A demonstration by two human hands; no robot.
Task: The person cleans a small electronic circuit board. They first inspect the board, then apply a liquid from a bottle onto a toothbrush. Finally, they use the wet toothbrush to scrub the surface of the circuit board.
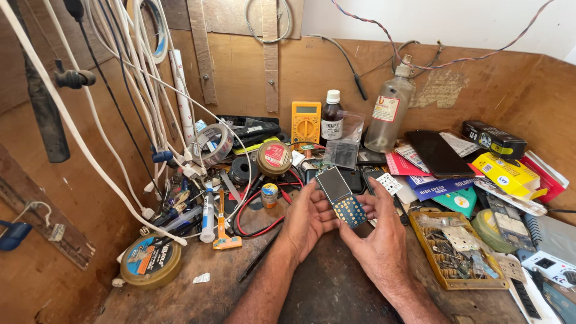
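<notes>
- A small keypad phone (341, 197) is held above the middle of a cluttered wooden bench (180, 294), tilted, with its dark screen toward the top left and its blue keypad toward the bottom right.
- The left hand (307, 221) cups the phone from the left, fingers curled shut against its edge and underside.
- The right hand (378, 231) closes on it from the right, thumb lying along the keypad end; both hands are clamped on the one handset.
- The phone looks whole from the front: screen and keys are in place, and no cover or battery shows lifted away. By that showing, any opening or repair appears not yet begun, and no tool is in either hand; the back of the phone is hidden.
- Just left of the hands lie red and black test leads (252, 216), a small tin (270, 193) and an orange-handled knife (223, 225).
- Behind the phone stand a yellow multimeter (306, 122), a dark bottle (331, 119) and a clear bottle (389, 111).
- To the right sits a tray of small parts (433, 264), with a dark tablet (438, 153) and yellow boxes (505, 174) beyond it.
- White cables (120, 90) hang down the left wall, above a solder reel (150, 261) near the bench's front left corner.
</notes>
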